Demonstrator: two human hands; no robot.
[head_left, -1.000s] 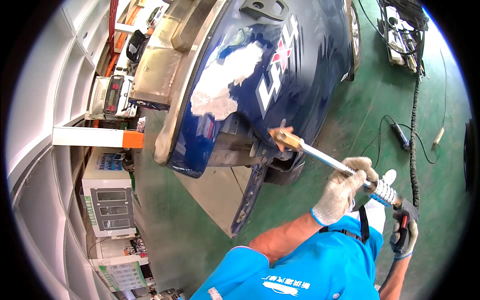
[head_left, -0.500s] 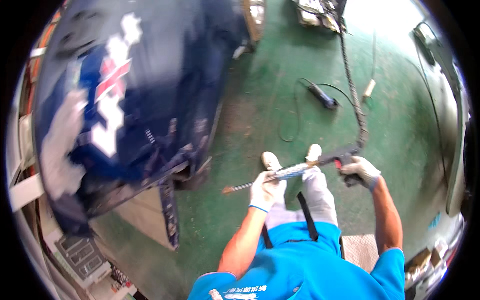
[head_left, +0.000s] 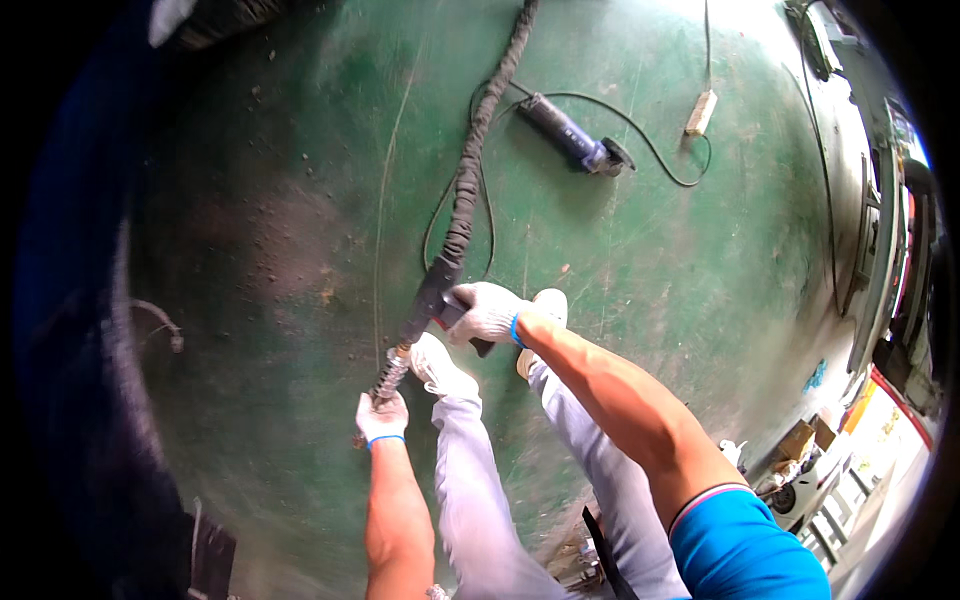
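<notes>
Head view: I see the gloved left hand [head_left: 383,416], fingers curled round the coiled lower end of the pistol-grip tool [head_left: 430,292], which slants above the green floor [head_left: 290,400]; thick wrapped hose [head_left: 468,180] runs up from its top; gloved right hand [head_left: 489,312] wrapped around its handle; corded grinder [head_left: 568,134] lies beyond; pale block [head_left: 702,113] farther right.
</notes>
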